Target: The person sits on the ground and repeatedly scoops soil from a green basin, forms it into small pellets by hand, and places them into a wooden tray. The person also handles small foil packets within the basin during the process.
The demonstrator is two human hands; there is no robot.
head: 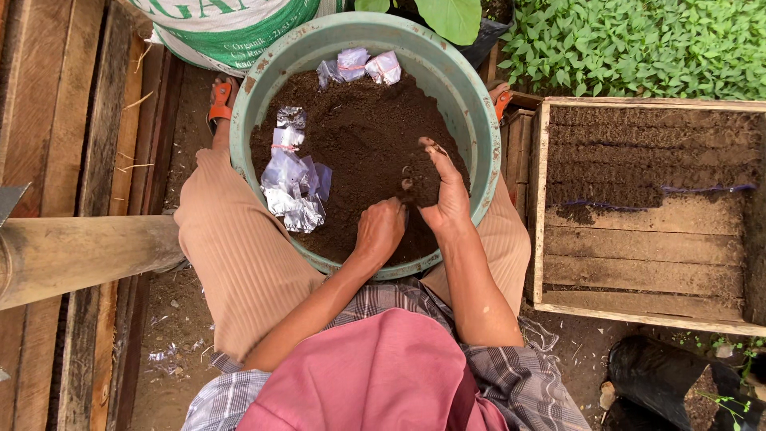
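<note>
A large green basin (263, 72) sits between my knees, filled with dark soil (367, 136). My left hand (380, 230) is curled into the soil near the basin's front edge, fingers buried. My right hand (447, 191) is right beside it, cupped on edge and scooping soil, with crumbs on the fingers. I cannot tell whether a bag is hidden between the hands. Small clear plastic bags (294, 185) lie in a heap on the soil at the left, and a few more bags (361, 65) rest at the far rim.
A wooden tray (638, 263) at the right holds rows of soil-filled bags at its far end. Green seedlings (638, 40) grow behind it. A white and green sack (223, 32) stands beyond the basin. A bamboo pole (80, 255) crosses the planks at the left.
</note>
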